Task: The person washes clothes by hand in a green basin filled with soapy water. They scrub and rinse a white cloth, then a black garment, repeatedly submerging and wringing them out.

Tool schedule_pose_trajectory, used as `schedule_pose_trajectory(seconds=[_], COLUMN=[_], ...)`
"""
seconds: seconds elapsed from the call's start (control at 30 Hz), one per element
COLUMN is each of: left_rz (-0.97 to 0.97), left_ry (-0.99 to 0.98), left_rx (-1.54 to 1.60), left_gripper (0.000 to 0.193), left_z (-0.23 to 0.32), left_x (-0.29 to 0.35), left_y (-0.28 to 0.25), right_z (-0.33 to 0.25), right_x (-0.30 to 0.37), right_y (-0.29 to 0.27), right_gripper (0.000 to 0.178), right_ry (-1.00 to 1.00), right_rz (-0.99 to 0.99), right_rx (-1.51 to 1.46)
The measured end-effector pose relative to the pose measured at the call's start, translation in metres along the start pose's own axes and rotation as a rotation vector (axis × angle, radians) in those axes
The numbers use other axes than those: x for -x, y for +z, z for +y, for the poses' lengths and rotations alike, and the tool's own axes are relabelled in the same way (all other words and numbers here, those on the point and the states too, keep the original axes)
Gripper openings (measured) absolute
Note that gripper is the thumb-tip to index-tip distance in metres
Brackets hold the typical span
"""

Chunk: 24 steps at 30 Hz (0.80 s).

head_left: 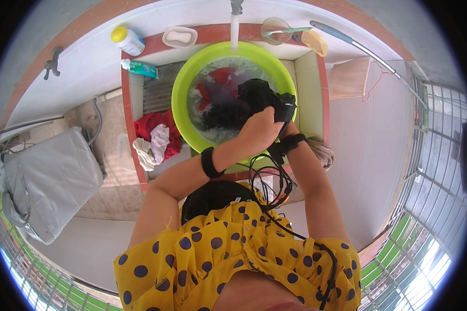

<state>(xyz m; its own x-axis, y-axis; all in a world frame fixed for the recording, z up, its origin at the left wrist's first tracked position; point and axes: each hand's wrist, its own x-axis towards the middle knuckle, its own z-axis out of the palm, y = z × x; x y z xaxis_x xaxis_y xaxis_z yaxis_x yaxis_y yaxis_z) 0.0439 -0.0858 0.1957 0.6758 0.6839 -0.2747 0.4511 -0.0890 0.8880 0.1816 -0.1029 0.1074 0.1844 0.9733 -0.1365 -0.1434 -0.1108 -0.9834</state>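
A lime-green basin holds sudsy water with red cloth and dark cloth in it. Over its right side, a wet black garment is bunched up, part of it hanging toward the water. My left hand is closed on this garment near the basin's right rim. Close beside it, my right hand is at the garment's lower end, its fingers mostly hidden behind the black cloth. Both wrists wear black bands, and a cable hangs by the right one.
A tap pipe comes down at the basin's far rim. Red and white cloths lie left of the basin. Along the ledge are a yellow-capped bottle, a teal tube, a soap dish and a clear cup with a toothbrush.
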Motion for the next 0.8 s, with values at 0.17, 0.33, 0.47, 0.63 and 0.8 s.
schedule_pose_trajectory(seconds=[0.17, 0.33, 0.47, 0.63, 0.8], left_rz=[-0.015, 0.036, -0.125, 0.070, 0.117], left_ry=[0.006, 0.161, 0.157, -0.145, -0.652], left_rx=[0.072, -0.085, -0.261, -0.589, 0.538], left_gripper=[0.032, 0.039, 0.048, 0.028, 0.050], left_z=[-0.005, -0.034, -0.065, -0.147, -0.177], left_x=[-0.007, -0.023, -0.029, -0.054, -0.051], left_y=[-0.005, -0.022, -0.052, -0.086, -0.115], right_z=[-0.009, -0.004, 0.017, -0.022, -0.143], right_x=[-0.002, 0.005, 0.007, 0.022, 0.041], right_y=[-0.005, -0.016, -0.026, -0.031, -0.064], right_gripper=[0.018, 0.020, 0.027, 0.026, 0.043], right_ry=[-0.286, -0.304, 0.653, 0.648, 0.263], right_rz=[-0.123, -0.214, 0.008, -0.383, -0.167], right_rx=[0.564, 0.685, -0.627, 0.081, 0.662])
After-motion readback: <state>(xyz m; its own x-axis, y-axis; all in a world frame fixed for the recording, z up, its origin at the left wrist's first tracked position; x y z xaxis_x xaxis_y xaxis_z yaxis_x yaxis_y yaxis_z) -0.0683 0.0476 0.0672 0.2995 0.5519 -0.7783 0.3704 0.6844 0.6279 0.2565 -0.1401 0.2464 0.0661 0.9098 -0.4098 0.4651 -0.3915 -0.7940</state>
